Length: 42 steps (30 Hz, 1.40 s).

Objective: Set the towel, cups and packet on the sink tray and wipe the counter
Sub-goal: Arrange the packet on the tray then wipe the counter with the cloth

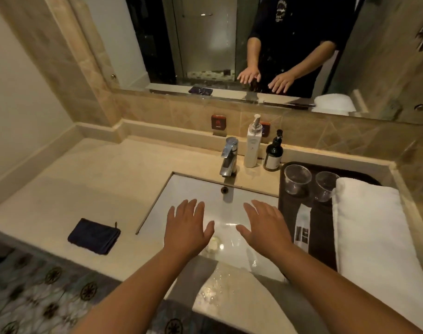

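Observation:
A dark tray [321,227] lies on the counter right of the sink. On it stand two clear plastic cups [297,178] [324,185] at the back, a white packet [302,225] in the middle and a folded white towel [371,232] along its right side. A dark blue cloth [94,236] lies flat on the counter left of the sink. My left hand [186,225] and my right hand [265,225] hover palm down over the white basin [229,206], fingers spread, holding nothing.
A chrome tap [228,157] stands behind the basin, with a white pump bottle [252,145] and a dark pump bottle [273,153] to its right. A mirror [205,44] runs along the wall. The counter's front edge [241,302] is wet. Patterned floor shows at lower left.

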### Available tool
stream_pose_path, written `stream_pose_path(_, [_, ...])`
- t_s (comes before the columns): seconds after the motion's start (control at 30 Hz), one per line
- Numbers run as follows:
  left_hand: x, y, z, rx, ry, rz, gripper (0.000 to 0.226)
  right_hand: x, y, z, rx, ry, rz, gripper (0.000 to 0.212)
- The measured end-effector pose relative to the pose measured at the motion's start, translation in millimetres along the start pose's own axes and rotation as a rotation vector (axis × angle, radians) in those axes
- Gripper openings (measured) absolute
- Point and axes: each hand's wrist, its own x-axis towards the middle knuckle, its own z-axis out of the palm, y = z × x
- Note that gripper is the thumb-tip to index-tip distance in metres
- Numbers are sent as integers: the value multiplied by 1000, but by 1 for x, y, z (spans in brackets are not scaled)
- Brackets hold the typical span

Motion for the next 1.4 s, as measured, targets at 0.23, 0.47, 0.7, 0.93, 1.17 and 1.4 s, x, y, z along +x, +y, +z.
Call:
stream_pose_path(0.23, [-41,-54,-13,28,17,-14,67,-13,-62,7,7,1,-56,70])
stream_pose_path(0.47, [-66,-100,-25,46,28,-64,68,-11,-114,13,-14,27,-135,67])
stream_pose_path(0.7, [-78,-148,-30,53,40,-137,70,1,-164,21,-4,8,-178,69])
stream_pose_path(0.93, [-71,-205,-27,45,41,-232,70,41,-215,32,-29,-29,-291,68])
stream_pose_path(1.17, [-42,-272,-27,36,45,-349,70,104,-280,50,-29,-71,-429,69])
stream_pose_path(1.4, [-36,-357,-22,30,38,-432,69,142,-356,74,-45,-92,-513,66])
